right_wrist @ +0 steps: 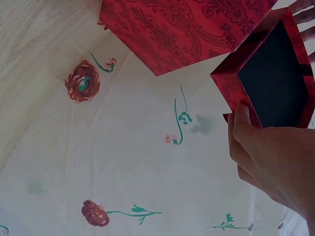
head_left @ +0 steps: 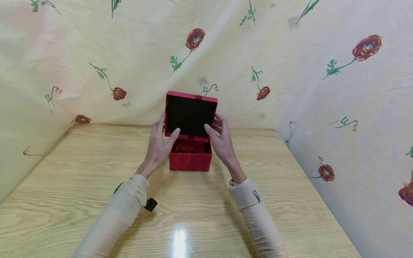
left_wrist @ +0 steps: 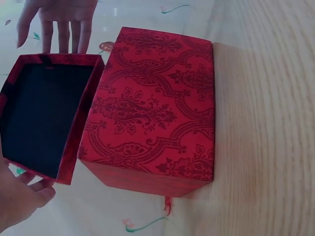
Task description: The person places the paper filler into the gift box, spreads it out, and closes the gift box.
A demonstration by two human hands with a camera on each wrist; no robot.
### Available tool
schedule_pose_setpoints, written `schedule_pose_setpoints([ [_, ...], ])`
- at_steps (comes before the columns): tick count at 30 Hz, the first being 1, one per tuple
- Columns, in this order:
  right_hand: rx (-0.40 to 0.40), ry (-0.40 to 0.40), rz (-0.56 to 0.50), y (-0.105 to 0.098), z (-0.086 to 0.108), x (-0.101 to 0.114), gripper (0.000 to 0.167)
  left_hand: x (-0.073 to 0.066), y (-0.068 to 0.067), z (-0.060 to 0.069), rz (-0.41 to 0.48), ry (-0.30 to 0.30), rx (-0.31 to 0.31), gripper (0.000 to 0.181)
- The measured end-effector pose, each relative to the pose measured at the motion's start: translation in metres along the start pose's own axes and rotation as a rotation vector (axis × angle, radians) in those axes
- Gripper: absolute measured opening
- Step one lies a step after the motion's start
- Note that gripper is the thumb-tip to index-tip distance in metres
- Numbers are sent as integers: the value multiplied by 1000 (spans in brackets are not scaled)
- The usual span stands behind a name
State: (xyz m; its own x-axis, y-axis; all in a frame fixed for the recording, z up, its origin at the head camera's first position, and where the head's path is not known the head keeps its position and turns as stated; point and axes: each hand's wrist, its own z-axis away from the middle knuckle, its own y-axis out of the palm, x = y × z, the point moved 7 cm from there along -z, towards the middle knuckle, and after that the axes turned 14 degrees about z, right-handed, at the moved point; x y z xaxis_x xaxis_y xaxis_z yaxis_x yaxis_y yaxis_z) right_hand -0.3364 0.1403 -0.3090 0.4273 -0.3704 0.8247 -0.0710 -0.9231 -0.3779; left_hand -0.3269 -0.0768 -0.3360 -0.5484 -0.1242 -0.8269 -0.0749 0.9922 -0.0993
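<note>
In the head view a red box lid (head_left: 191,115) is held up and tilted, its black inside facing me. My left hand (head_left: 158,143) grips its left side, with the thumb near the lower corner. On the opposite side my right hand (head_left: 223,143) holds the lid, thumb at the edge and fingers mostly behind it. Just below stands the red box base (head_left: 190,162), open at the top, with dark red crinkled filling (head_left: 191,146) inside. The left wrist view shows the damask pattern on the box base (left_wrist: 147,103). In the right wrist view the thumb (right_wrist: 242,118) presses the lid's rim.
The box stands on a light wooden table (head_left: 96,172). A cream flowered cloth (head_left: 142,71) hangs behind the table and along both sides. A small black object (head_left: 150,204) shows beside the left sleeve (head_left: 119,204).
</note>
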Motion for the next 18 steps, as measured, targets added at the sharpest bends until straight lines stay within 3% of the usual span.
schedule_pose_setpoints([
  [8,-61,-12,2,-7,-1,-3,51,2,-3,-3,144,-44,35,59],
  [13,-109,-17,-4,-10,0,-2,50,3,-3,-2,147,-46,-2,54],
  [18,-144,-32,-47,-10,1,-1,46,0,0,-1,133,-31,-43,60],
])
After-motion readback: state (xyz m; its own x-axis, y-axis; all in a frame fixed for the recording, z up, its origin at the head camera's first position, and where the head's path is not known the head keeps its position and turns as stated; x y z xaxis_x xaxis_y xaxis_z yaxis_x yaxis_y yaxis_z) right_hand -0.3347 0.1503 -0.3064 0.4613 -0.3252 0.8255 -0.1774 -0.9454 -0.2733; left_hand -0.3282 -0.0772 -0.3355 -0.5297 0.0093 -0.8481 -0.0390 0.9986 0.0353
